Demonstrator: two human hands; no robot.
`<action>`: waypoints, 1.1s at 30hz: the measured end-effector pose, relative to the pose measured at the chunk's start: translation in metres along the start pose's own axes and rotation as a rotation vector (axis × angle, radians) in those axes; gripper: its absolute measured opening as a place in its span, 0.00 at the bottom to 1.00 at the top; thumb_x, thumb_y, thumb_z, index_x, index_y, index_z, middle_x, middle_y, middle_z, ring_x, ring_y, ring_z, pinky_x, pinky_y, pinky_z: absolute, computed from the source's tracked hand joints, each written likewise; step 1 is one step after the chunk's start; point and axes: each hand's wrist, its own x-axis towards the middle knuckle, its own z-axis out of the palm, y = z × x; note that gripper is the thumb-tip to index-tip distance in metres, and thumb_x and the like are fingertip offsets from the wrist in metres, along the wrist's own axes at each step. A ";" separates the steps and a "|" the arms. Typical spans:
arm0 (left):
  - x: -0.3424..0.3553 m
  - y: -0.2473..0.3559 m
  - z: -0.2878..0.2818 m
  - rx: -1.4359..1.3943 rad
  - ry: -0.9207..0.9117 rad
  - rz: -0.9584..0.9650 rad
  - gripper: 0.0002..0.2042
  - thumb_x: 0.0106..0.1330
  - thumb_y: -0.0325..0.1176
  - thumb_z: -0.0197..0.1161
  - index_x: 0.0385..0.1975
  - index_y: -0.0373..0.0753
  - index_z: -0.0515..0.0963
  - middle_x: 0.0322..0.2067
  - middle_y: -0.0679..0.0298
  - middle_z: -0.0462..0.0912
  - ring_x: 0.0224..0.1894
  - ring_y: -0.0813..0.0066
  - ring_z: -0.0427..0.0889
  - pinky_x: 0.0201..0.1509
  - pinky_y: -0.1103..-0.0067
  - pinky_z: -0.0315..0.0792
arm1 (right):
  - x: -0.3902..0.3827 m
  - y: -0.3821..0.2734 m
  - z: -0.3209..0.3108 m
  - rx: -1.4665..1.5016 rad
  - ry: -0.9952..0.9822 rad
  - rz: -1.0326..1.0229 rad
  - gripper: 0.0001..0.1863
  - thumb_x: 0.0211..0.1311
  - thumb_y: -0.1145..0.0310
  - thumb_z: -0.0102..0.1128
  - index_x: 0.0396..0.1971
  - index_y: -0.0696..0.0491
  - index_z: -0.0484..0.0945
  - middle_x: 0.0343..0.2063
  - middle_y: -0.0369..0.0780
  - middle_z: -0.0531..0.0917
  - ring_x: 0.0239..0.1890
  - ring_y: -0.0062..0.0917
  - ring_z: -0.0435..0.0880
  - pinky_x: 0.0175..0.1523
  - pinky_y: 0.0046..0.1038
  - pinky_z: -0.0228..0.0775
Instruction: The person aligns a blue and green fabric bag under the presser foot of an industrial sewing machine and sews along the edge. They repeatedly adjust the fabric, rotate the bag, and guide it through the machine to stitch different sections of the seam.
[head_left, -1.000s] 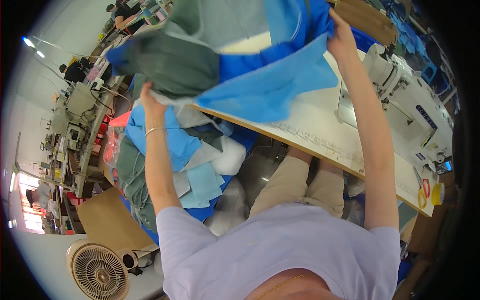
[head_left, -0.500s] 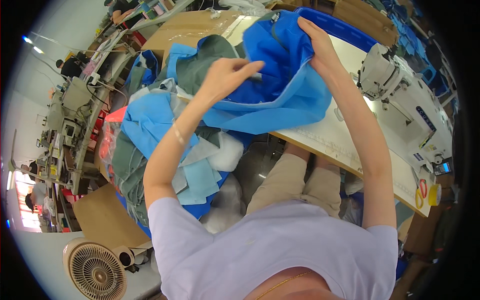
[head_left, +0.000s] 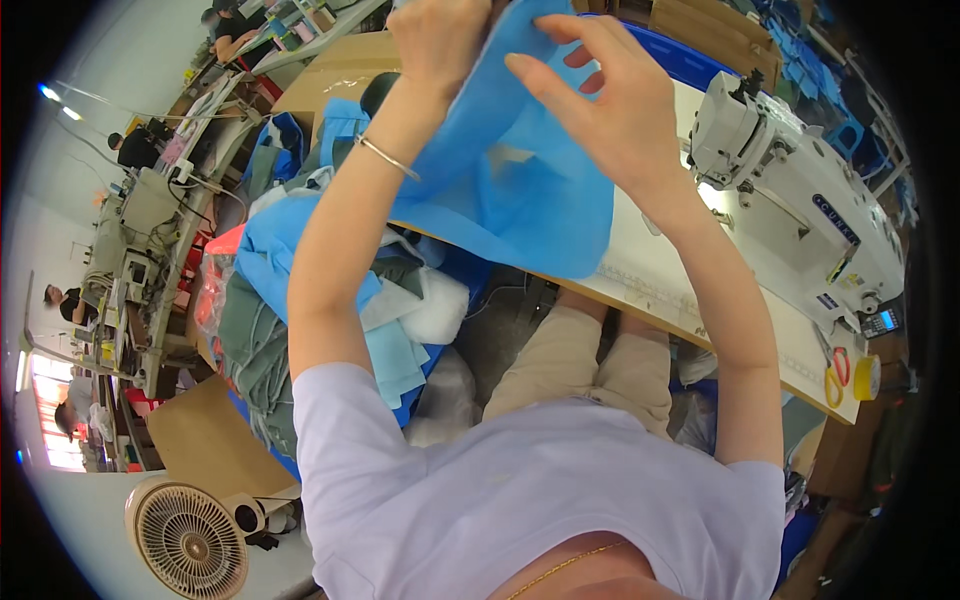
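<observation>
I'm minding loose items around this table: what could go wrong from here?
The right hand is open at the light blue fabric, so that side may slip. The fabric hangs by the front edge of the table and could slide down if released. The scissors lie near the table's corner and might get knocked off.

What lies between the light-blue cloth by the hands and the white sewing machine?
A strip of white tabletop, with the person's right forearm passing above; the head view shows it.
</observation>
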 end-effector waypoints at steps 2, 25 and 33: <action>0.019 0.022 -0.022 -0.026 0.151 0.095 0.09 0.58 0.36 0.63 0.20 0.42 0.74 0.21 0.60 0.73 0.20 0.60 0.79 0.22 0.68 0.72 | 0.003 0.006 0.000 0.104 -0.060 0.191 0.25 0.62 0.50 0.68 0.43 0.60 0.83 0.38 0.42 0.85 0.36 0.23 0.82 0.38 0.27 0.74; -0.007 -0.088 -0.043 -2.112 -0.035 -1.106 0.16 0.75 0.42 0.55 0.45 0.35 0.81 0.38 0.57 0.87 0.39 0.64 0.87 0.48 0.69 0.83 | -0.039 0.115 -0.064 1.682 -0.307 0.850 0.24 0.80 0.52 0.42 0.55 0.57 0.76 0.31 0.36 0.85 0.33 0.22 0.84 0.36 0.20 0.76; 0.030 -0.123 -0.090 -1.679 0.293 -0.990 0.15 0.76 0.40 0.53 0.47 0.34 0.79 0.42 0.55 0.86 0.41 0.63 0.86 0.49 0.70 0.82 | -0.055 0.043 -0.052 0.493 -0.195 0.503 0.36 0.65 0.35 0.53 0.45 0.58 0.84 0.34 0.40 0.87 0.35 0.23 0.85 0.39 0.24 0.75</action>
